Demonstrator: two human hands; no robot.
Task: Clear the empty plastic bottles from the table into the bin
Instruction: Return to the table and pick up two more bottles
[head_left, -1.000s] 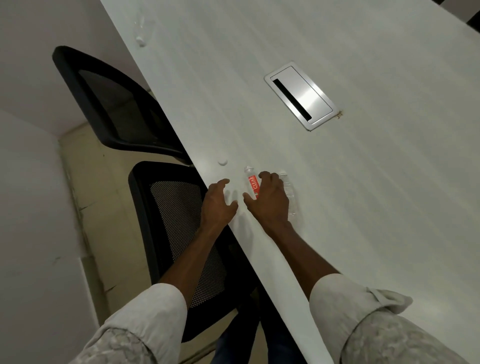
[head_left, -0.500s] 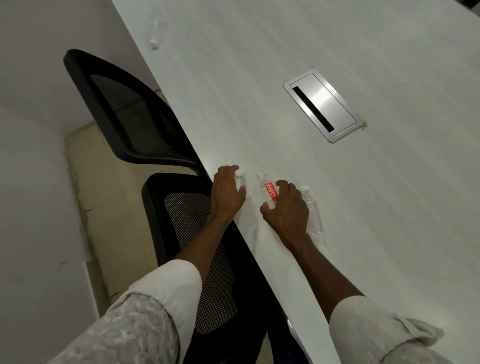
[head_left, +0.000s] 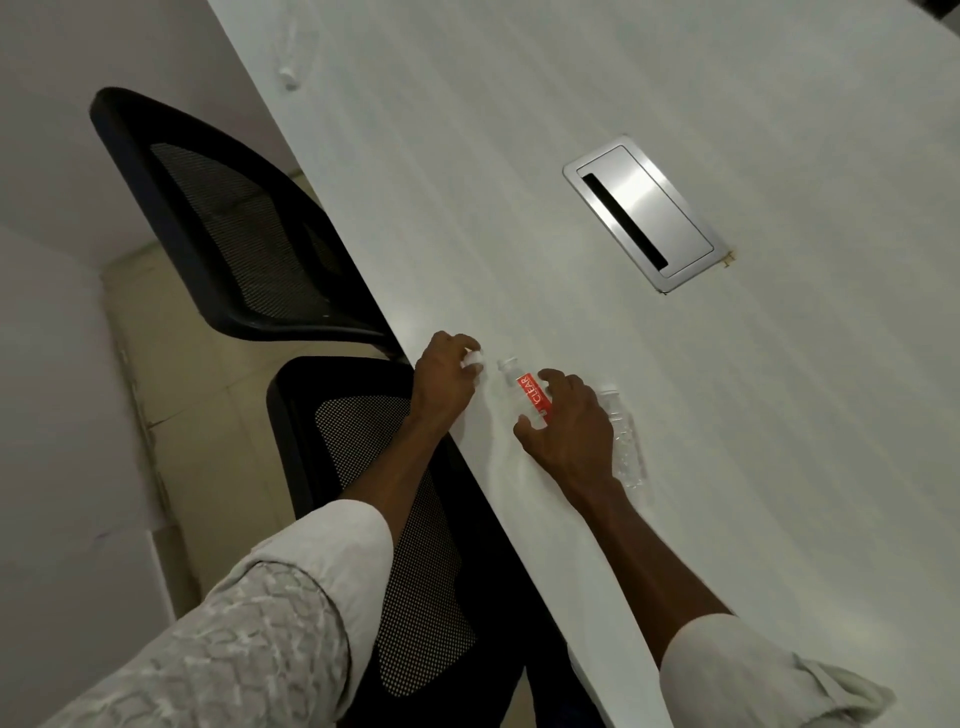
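White table (head_left: 519, 156): left hand (head_left: 444, 387) pinched cap (head_left: 474, 360); right hand (head_left: 569, 423) curled round labelled bottle (head_left: 530, 397), second bottle (head_left: 623, 441) beside.

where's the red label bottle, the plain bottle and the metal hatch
red label bottle (head_left: 532, 397), head view, on its red label
plain bottle (head_left: 626, 447), head view, on its clear body
metal hatch (head_left: 652, 208), head view, on its shiny lid

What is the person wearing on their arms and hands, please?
The left sleeve and right sleeve are pale grey cloth rolled back to plain cuffs; the left shows faint mottling above. The left hand and right hand are bare: no gloves, watch or rings seen.
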